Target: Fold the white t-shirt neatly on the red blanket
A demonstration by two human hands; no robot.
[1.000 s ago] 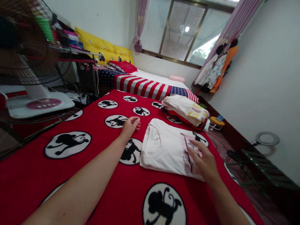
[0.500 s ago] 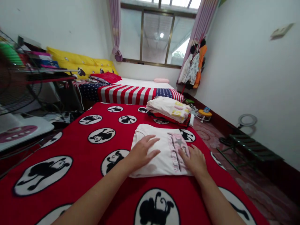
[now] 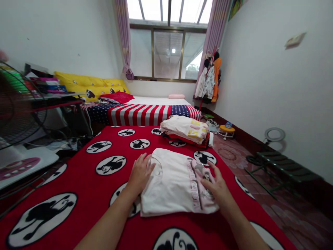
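A folded white T-shirt [image 3: 171,184] with a pink printed panel lies on the red blanket [image 3: 85,177], its neckline to the left. My left hand [image 3: 140,175] rests at the neckline edge, fingers stretched out and touching the cloth. On the opposite side, my right hand [image 3: 218,184] is at the printed edge with thumb and fingers apart, the thumb over the print. Any fingertips under the shirt's edge are hidden. Just beyond lies a stack of folded clothes [image 3: 183,126], a white garment with yellow and pink print on top.
A bed with a striped, starred cover [image 3: 140,114] stands past the blanket. To the left are a fan [image 3: 20,107] and a cluttered desk [image 3: 59,95]. On the right floor stand a green folding stool [image 3: 286,166] and a small yellow stool [image 3: 226,129]. Clothes [image 3: 209,81] hang by the window.
My left hand has moved left, from on top of the T-shirt to its neckline edge. The right hand stays by the printed edge. The view has tilted upward.
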